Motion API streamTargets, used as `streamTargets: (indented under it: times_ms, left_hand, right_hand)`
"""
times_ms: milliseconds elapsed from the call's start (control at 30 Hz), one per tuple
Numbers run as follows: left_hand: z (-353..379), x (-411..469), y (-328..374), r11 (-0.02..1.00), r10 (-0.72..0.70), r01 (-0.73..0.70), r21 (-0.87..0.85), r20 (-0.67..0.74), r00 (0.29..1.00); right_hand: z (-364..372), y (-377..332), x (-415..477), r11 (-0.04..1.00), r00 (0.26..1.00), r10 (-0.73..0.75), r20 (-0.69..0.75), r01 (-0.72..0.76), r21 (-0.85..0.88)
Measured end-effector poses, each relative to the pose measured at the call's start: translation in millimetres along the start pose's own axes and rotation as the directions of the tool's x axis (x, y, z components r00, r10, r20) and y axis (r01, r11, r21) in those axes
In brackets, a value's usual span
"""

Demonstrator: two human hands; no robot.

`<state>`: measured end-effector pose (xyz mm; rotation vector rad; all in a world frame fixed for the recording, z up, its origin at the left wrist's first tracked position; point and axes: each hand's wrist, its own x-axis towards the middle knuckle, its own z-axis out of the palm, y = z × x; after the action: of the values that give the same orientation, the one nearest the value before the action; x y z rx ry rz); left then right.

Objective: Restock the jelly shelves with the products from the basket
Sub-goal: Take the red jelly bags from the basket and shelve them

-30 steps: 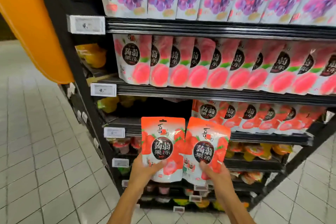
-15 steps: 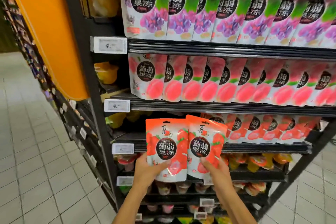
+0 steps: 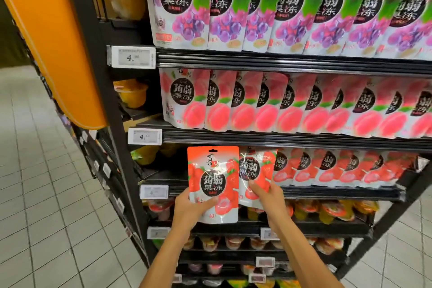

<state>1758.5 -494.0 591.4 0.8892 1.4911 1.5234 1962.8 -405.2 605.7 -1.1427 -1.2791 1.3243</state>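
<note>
Supermarket aisle, dark racking. Strawberry row (image 3: pixel 327 167) on the third shelf (image 3: pixel 339 192) stops short at its left end. Change over the last second: my right hand (image 3: pixel 271 201), gripping one strawberry pouch (image 3: pixel 253 170), has moved it against that end. Left hand (image 3: pixel 189 209) grips the second pouch (image 3: pixel 211 184), held in front of the gap. Judgement: first pouch nearly placed.

Three shelves of pouches, cups underneath

Top pouch row (image 3: pixel 292 11) sits over the middle pouch row (image 3: pixel 292 105), third row (image 3: pixel 339 168) below that, off to the right on its shelf. Left hand (image 3: pixel 189 208) holds the front pouch (image 3: pixel 212 177) before the gap; right hand (image 3: pixel 271 201) holds the rear pouch (image 3: pixel 253 170) just right of it, at the row's left end. Jelly cups (image 3: pixel 327 210) sit lower down.
</note>
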Motion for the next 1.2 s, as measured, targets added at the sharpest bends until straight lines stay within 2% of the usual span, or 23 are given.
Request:
streamTargets:
  times_ms: [300, 533, 767, 967, 1200]
  left_hand:
    - [8, 10, -2, 0.999, -0.023, 0.024, 0.022, -0.025, 0.999]
    - [7, 15, -3, 0.999, -0.029, 0.031, 0.028, -0.043, 0.999]
    - [10, 16, -9, 0.998, -0.042, 0.045, 0.047, -0.061, 0.997]
    - [15, 15, -14, 0.996, -0.044, 0.048, 0.075, -0.049, 0.998]
    - [20, 12, -17, 0.994, -0.061, 0.066, 0.083, -0.060, 0.996]
  right_hand:
    - [16, 0, 40, 0.991, 0.991, -0.133, -0.019, 0.132, -0.038]
    - [28, 28, 57, 0.981, 0.983, -0.169, -0.076, 0.161, -0.105]
    - [10, 35, 50, 0.949, 0.980, -0.198, 0.001, 0.192, -0.250]
    - [2, 45, 38, 0.900, 0.946, -0.296, -0.130, 0.230, -0.371]
    - [-1, 39, 44, 0.854, 0.906, -0.274, -0.324, 0.075, -0.514]
